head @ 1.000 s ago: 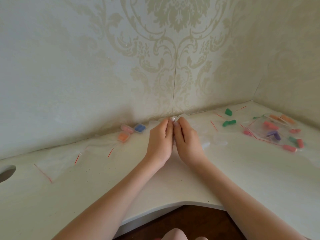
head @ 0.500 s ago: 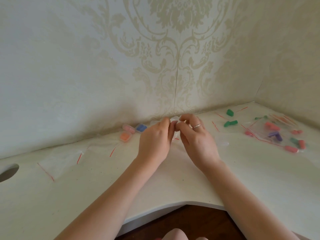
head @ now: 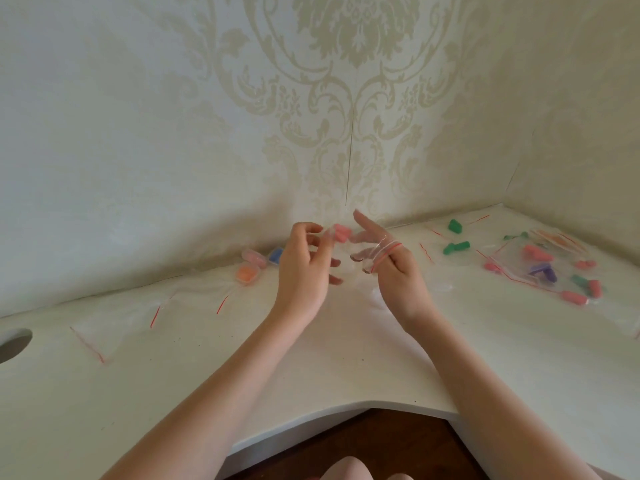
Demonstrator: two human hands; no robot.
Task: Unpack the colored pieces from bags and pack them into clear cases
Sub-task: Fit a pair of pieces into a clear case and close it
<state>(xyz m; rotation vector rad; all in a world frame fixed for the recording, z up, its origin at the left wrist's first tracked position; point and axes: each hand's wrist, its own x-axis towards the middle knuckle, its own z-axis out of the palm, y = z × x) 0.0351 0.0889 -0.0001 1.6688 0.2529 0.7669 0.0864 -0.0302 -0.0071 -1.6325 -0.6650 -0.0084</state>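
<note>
White worktop (head: pixel 346 355) fills my view, curving round a wallpapered corner. Nearest me, both forearms reach forward, the hands raised above the surface. My left hand (head: pixel 304 268) has its fingers curled, the tips pinching a pink piece (head: pixel 343 233) that sits inside a clear bag (head: pixel 367 252). My right hand (head: pixel 394 271) is slipped into that bag, whose red-striped mouth wraps across its fingers; the forefinger points up straight and the others are loosely bent against the film. Empty bags (head: pixel 104 327) with red strips lie flat on the left. Beyond the left hand, three filled cases (head: pixel 246 274) in orange, pink and blue sit by the wall. Far right, green pieces (head: pixel 456 247) lie loose, and more bagged pieces (head: pixel 540 268), pink, purple and green, lie further out.
</note>
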